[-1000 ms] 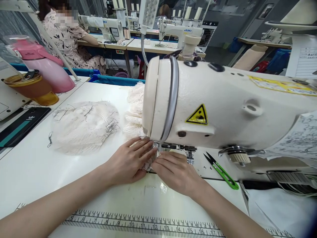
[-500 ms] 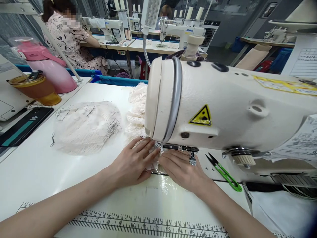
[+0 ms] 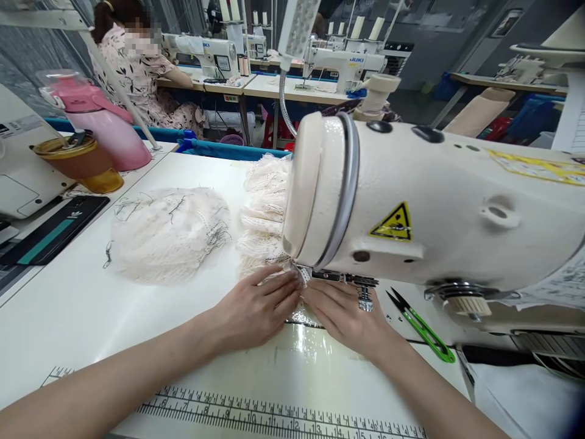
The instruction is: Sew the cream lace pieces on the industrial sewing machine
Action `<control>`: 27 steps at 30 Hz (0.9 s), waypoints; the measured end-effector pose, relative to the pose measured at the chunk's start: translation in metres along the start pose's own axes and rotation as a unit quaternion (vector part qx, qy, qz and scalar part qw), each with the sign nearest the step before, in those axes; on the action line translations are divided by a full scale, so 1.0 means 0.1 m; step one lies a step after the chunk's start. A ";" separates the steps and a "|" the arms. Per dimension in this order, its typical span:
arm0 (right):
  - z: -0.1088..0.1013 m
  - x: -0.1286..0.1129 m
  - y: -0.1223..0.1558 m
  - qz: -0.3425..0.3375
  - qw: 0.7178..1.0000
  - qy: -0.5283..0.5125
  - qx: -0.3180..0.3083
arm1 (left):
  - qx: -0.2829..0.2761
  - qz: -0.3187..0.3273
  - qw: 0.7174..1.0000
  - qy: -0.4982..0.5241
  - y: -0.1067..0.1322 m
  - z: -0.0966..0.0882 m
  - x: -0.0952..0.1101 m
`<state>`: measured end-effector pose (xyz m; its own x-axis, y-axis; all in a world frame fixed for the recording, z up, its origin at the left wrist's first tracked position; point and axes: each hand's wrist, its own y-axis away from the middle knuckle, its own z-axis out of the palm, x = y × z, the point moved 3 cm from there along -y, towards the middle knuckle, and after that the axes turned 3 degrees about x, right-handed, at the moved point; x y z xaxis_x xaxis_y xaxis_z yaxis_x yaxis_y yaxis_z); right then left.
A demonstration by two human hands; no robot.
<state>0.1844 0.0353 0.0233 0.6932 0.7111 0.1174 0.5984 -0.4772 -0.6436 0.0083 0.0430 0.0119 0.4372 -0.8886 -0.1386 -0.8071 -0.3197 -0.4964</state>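
Note:
My left hand (image 3: pixel 258 308) has its fingers drawn together on the edge of a cream lace fabric (image 3: pixel 265 210), just left of the needle area. Gathered in ruffles, the lace runs back along the table beside the sewing machine head (image 3: pixel 393 189). Opposite it, my right hand (image 3: pixel 345 311) is closed at the lace under the machine, its fingertips pointing left and partly hidden by the machine's metal parts. The two hands almost meet at a small strip of lace. The needle itself is hidden behind the head.
A round pile of pale lace with dark thread ends (image 3: pixel 171 235) lies to the left. Green thread snips (image 3: pixel 425 329) lie on the right. A pink bottle (image 3: pixel 100 125), a brown cup (image 3: pixel 85 161) and a phone (image 3: pixel 57 228) are at the left. A co-worker (image 3: pixel 132 67) sits beyond.
My left hand's fingers have drawn closer together and moved in beside the right fingertips. The view has shifted slightly, so the machine and table appear further right.

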 end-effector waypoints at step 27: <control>0.13 -0.15 0.10 0.036 0.996 -0.042 -0.076 | -0.063 -0.070 0.995 0.023 0.02 0.03 -0.15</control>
<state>0.1744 0.0270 0.0052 0.7038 0.7103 0.0070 0.6072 -0.5965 -0.5248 0.0011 0.0561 0.0104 0.5329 -0.8455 -0.0338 -0.7840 -0.4783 -0.3956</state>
